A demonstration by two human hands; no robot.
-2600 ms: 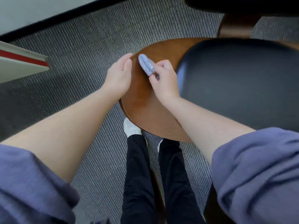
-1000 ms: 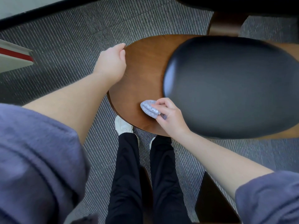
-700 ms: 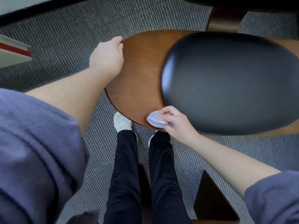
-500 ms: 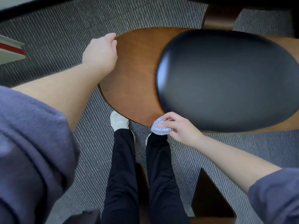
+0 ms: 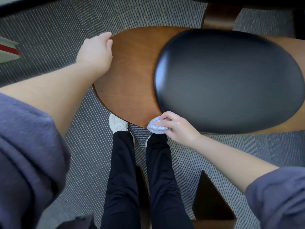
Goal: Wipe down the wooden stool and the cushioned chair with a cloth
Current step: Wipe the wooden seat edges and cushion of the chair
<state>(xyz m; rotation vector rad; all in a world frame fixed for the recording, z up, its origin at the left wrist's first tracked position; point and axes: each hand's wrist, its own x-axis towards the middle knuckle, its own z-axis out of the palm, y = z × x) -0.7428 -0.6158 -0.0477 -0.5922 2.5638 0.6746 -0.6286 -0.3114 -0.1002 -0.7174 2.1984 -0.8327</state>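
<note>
1. One cam only: head-worn, wide-angle, straight lines bow twd frame edges.
2. Faces fwd & steeply down, almost straight onto the black seat cushion (image 5: 227,80); cushion fills upper-right of frame.
3. Close range: cushion w/in arm's reach. Both forearms enter from bottom corners; purple sleeves (image 5: 24,154) loom large nearest the lens.
4. Left hand (image 5: 94,52) grips rim of wooden seat (image 5: 132,71) left of cushion; right hand (image 5: 179,128) pinches cloth (image 5: 156,126) just below cushion's lower-left edge.
5. Below cushion, directly under lens: wearer's black trouser legs (image 5: 123,179) & white shoe (image 5: 118,123) on grey ribbed carpet (image 5: 49,38).
6. Far left of cushion, frame edge clips a white & red object (image 5: 8,50).
</note>
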